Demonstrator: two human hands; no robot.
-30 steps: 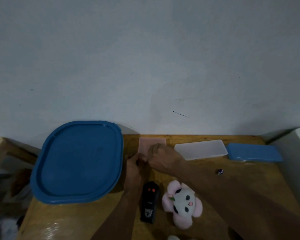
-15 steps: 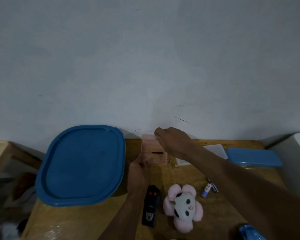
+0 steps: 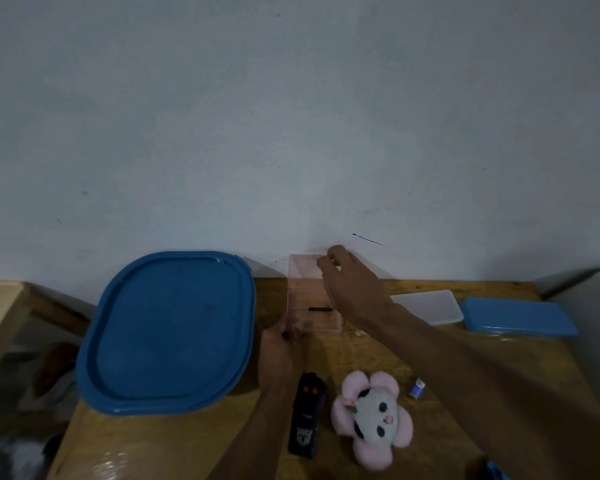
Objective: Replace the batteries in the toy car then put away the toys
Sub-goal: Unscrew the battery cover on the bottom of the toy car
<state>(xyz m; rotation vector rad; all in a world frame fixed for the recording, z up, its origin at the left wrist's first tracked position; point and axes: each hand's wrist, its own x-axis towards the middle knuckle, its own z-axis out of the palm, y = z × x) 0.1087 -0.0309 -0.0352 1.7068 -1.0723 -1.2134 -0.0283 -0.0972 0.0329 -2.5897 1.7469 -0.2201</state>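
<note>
Here the left hand [image 3: 282, 344] is steadying the pink case [image 3: 313, 306] by its near corner while the right hand [image 3: 349, 284] is pinching its raised lid, best kept fully back so the screwdriver [image 3: 317, 309] inside lifts out cleanly.

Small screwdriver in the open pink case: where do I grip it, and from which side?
Probably pinch the black handle of the screwdriver from above. It lies flat and crosswise in the pink case, thin shaft pointing left; the right hand already hovers over it.
</note>
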